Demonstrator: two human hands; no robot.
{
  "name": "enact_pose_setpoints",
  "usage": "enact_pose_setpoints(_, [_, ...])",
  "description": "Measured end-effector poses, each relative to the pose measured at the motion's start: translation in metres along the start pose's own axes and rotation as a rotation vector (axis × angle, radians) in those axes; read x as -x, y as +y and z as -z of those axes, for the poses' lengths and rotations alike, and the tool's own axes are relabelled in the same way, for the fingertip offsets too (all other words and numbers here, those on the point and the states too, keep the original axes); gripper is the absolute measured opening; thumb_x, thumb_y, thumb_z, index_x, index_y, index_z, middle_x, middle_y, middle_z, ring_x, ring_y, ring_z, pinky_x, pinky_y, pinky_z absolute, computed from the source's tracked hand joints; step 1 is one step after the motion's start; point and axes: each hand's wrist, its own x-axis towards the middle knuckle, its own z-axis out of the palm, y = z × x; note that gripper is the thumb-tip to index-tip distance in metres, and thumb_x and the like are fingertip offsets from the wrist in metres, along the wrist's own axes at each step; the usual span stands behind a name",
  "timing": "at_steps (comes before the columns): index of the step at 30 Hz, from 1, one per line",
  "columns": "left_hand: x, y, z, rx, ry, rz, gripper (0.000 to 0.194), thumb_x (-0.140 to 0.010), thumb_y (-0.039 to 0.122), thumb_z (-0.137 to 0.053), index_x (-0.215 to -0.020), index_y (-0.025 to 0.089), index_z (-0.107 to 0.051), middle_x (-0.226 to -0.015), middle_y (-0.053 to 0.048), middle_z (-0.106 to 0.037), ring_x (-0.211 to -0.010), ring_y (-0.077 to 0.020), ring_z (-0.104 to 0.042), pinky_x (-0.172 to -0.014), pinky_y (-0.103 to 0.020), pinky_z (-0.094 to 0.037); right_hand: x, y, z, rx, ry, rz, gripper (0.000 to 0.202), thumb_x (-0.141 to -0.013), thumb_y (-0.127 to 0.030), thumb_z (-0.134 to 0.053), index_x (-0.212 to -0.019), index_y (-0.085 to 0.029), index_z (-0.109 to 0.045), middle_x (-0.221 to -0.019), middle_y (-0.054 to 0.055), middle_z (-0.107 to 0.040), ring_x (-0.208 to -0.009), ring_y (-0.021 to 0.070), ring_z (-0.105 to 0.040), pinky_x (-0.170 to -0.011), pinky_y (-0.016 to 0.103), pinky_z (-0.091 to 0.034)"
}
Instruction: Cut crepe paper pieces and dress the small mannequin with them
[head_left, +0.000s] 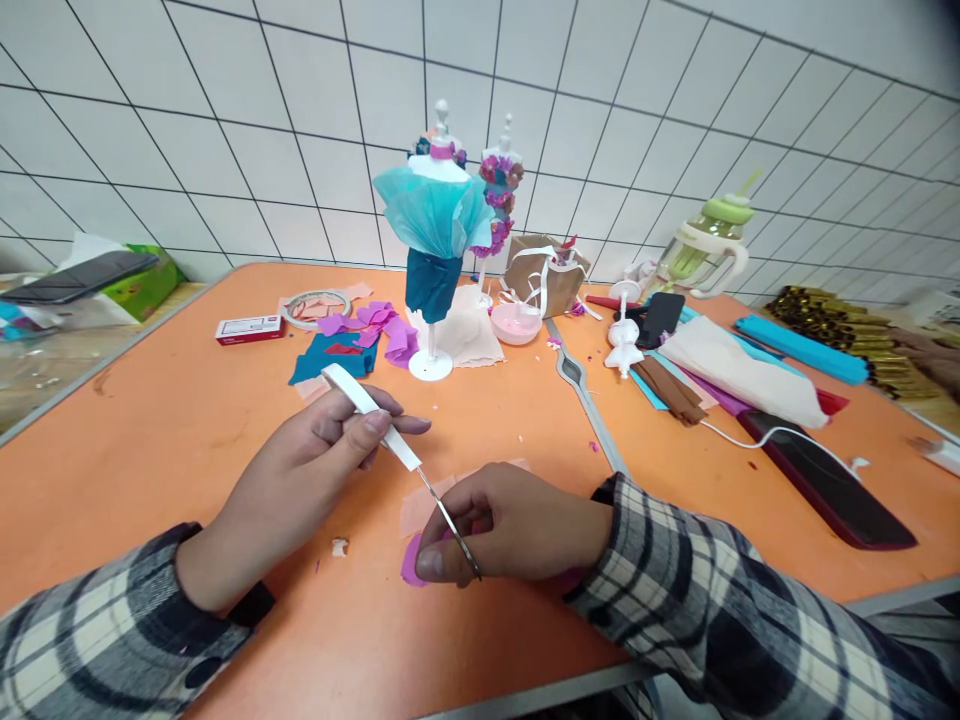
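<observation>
My left hand (322, 440) pinches a narrow white roll of tape (352, 388) between thumb and fingers, and a straight white strip runs from it towards my right hand (495, 525). Small metal scissors (444, 512) are held in my right hand, their thin tips meeting the strip's end. Below that hand, a purple paper piece (412, 565) shows in part, with pale pink paper (418, 512) beside it. Beyond my hands stands a white mini dress form (431, 366) dressed in a turquoise ruffle (435, 210) and dark teal wrap (433, 285).
A second flower-covered form (499, 190), a pink bowl (516, 323) and a paper bag (536, 270) stand behind. To the left lie purple scraps (401, 340), teal paper (315, 362) and a small box (250, 330). At right are a phone (825, 480), paper rolls (742, 370) and a bottle (701, 245).
</observation>
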Motion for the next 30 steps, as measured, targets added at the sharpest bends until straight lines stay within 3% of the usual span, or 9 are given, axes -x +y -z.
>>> enact_pose_setpoints(7, [0.0009, -0.0003, 0.0, 0.027, 0.024, -0.021, 0.023, -0.091, 0.044, -0.051, -0.096, 0.022, -0.056, -0.095, -0.005, -0.075, -0.081, -0.018, -0.065, -0.073, -0.029, -0.047, -0.0006, 0.0012, 0.0002, -0.009, 0.023, 0.015, 0.039, -0.071, -0.052, -0.074, -0.084, -0.015, -0.071, -0.081, 0.003, -0.062, -0.068, 0.0109, -0.055, -0.063, 0.022, -0.044])
enact_pose_setpoints(15, [0.0014, -0.0006, -0.0029, 0.032, 0.026, -0.019, 0.026, -0.091, 0.048, -0.05, -0.096, 0.023, -0.056, -0.095, -0.006, -0.075, -0.094, -0.0216, -0.067, -0.084, -0.033, -0.048, -0.0004, 0.0022, 0.0002, 0.014, 0.025, 0.006, 0.04, -0.072, -0.053, -0.073, -0.086, -0.016, -0.072, -0.082, 0.003, -0.064, -0.069, 0.0114, -0.055, -0.066, 0.024, -0.043])
enact_pose_setpoints(20, [0.0017, -0.0007, -0.0033, 0.022, 0.019, -0.017, 0.027, -0.092, 0.049, -0.048, -0.097, 0.024, -0.054, -0.096, -0.005, -0.074, -0.095, -0.0203, -0.067, -0.079, -0.029, -0.048, -0.0001, 0.0004, 0.0002, 0.007, 0.021, -0.008, 0.042, -0.071, -0.053, -0.073, -0.091, -0.016, -0.073, -0.086, 0.004, -0.066, -0.074, 0.0127, -0.057, -0.067, 0.024, -0.044])
enact_pose_setpoints(25, [0.0008, 0.0012, -0.0035, -0.021, 0.0, 0.008, 0.028, -0.091, 0.051, -0.047, -0.098, 0.024, -0.052, -0.095, -0.003, -0.076, -0.078, -0.0175, -0.063, -0.052, -0.023, -0.04, 0.0001, -0.0001, 0.0005, 0.014, 0.022, -0.018, 0.043, -0.072, -0.054, -0.072, -0.093, -0.017, -0.073, -0.087, 0.004, -0.068, -0.076, 0.0132, -0.058, -0.068, 0.023, -0.044])
enact_pose_setpoints(30, [0.0017, 0.0003, -0.0038, -0.025, 0.011, 0.006, 0.028, -0.09, 0.05, -0.048, -0.097, 0.024, -0.054, -0.094, -0.003, -0.076, -0.055, -0.0132, -0.05, -0.049, -0.025, -0.038, -0.0002, -0.0008, 0.0001, 0.002, 0.023, -0.025, 0.045, -0.071, -0.055, -0.072, -0.093, -0.016, -0.073, -0.089, 0.005, -0.069, -0.077, 0.0136, -0.06, -0.069, 0.023, -0.045])
